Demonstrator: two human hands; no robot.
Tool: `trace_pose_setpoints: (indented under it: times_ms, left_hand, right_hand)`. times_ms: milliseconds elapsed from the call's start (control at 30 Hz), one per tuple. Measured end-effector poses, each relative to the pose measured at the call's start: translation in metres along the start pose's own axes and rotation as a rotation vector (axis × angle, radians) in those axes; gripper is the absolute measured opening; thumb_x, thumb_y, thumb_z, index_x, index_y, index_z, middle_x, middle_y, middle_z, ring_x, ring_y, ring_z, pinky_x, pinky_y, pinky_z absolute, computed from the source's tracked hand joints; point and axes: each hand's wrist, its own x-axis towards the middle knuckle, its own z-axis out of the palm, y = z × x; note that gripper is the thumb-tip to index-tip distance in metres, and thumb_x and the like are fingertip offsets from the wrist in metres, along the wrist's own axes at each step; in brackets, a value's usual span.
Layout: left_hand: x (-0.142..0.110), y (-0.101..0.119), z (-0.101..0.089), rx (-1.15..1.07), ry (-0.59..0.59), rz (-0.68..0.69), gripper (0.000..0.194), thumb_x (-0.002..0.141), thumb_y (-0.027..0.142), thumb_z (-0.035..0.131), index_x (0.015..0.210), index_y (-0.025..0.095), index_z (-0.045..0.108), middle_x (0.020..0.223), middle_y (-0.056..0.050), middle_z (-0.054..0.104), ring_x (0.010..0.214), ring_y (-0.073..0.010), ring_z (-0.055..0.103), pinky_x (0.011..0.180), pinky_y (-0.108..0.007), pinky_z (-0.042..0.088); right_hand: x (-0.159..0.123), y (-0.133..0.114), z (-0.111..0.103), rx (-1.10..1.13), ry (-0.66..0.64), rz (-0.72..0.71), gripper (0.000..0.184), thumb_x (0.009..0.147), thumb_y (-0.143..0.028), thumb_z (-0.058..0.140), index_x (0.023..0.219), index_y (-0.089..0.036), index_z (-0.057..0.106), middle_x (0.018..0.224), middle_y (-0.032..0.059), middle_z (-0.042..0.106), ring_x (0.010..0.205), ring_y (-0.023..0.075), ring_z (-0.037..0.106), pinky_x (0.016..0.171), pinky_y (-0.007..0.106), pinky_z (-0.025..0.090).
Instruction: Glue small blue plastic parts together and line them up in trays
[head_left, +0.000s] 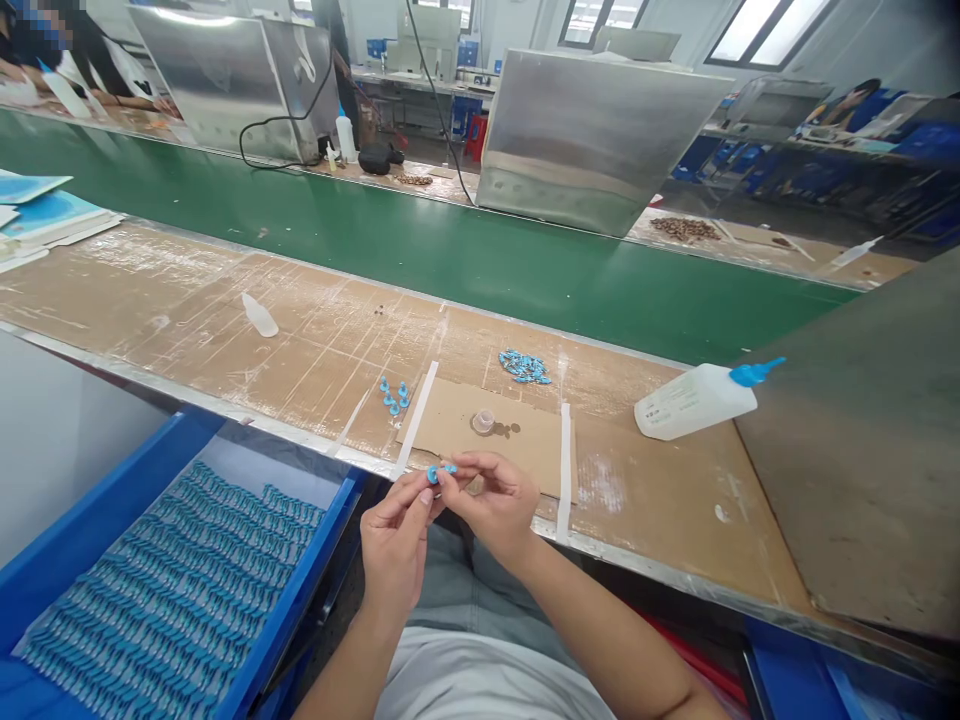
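Pinching a small blue part [433,473] between fingertips, the left hand [395,540] and the right hand [491,500] meet just over the near edge of the table [675,500], above the person's lap. Both hands are nearly closed, thumb against forefinger, and the blue part sits between them; whether the right hand has its own second piece is too small to tell, though a bit of blue shows at its fingertips too.

On a taped-down cardboard sheet [517,440] just beyond the hands stands a small clear cup [483,421]. A few blue parts [393,396] lie to the left of the sheet, and a larger pile of blue parts [525,366] lies beyond it. A white squeeze bottle with a blue nozzle [697,400] lies on its side to the right, and a small clear bottle [259,315] lies further left. A blue bin [112,490] with rows of blue pieces sits low at the left.

To do this fitting well, I judge the grip should stay light and at the very tips, with the piece turned so its mating face is seen, and the hands kept over the table so a dropped part lands on it.
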Motion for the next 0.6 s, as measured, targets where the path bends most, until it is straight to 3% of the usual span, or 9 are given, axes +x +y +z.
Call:
trace_pose_setpoints:
  times_ms: [100, 233, 400, 600]
  left_hand:
    - [-0.001, 0.001, -0.002, 0.022, 0.008, 0.041, 0.018, 0.071, 0.019, 0.071, 0.088, 0.017, 0.075, 0.096, -0.008, 0.069, 0.099, -0.0233, 0.063, 0.083, -0.036, 0.056]
    - [0.003, 0.000, -0.009, 0.012, 0.007, 0.068, 0.016, 0.072, 0.018, 0.070, 0.088, 0.017, 0.075, 0.091, -0.007, 0.068, 0.096, -0.0219, 0.063, 0.084, -0.036, 0.055]
    - [0.011, 0.004, -0.014, -0.038, -0.031, 0.023, 0.017, 0.074, 0.019, 0.068, 0.090, 0.016, 0.074, 0.097, -0.008, 0.069, 0.097, -0.0216, 0.064, 0.085, -0.036, 0.054]
    - [0.034, 0.009, -0.030, -0.096, 0.083, -0.041, 0.020, 0.078, 0.026, 0.063, 0.094, 0.015, 0.069, 0.097, -0.010, 0.070, 0.094, -0.0196, 0.065, 0.088, -0.038, 0.052]
  right_hand:
    - [-0.001, 0.002, 0.005, -0.084, 0.008, -0.068, 0.025, 0.067, -0.023, 0.076, 0.091, -0.025, 0.070, 0.067, 0.0004, 0.071, 0.060, 0.0174, 0.067, 0.062, 0.031, 0.059]
    - [0.000, 0.002, 0.012, -0.094, -0.015, -0.041, 0.022, 0.066, -0.026, 0.076, 0.088, -0.025, 0.072, 0.070, 0.0014, 0.072, 0.058, 0.0168, 0.066, 0.060, 0.031, 0.058]
    - [0.003, 0.006, 0.017, -0.044, -0.035, -0.063, 0.015, 0.070, -0.026, 0.075, 0.084, -0.022, 0.072, 0.074, 0.0033, 0.071, 0.061, 0.0157, 0.064, 0.062, 0.029, 0.056]
    - [0.025, 0.024, 0.029, -0.137, -0.081, -0.014, 0.018, 0.077, -0.033, 0.068, 0.089, -0.021, 0.072, 0.080, 0.0041, 0.071, 0.070, 0.0162, 0.066, 0.070, 0.029, 0.055]
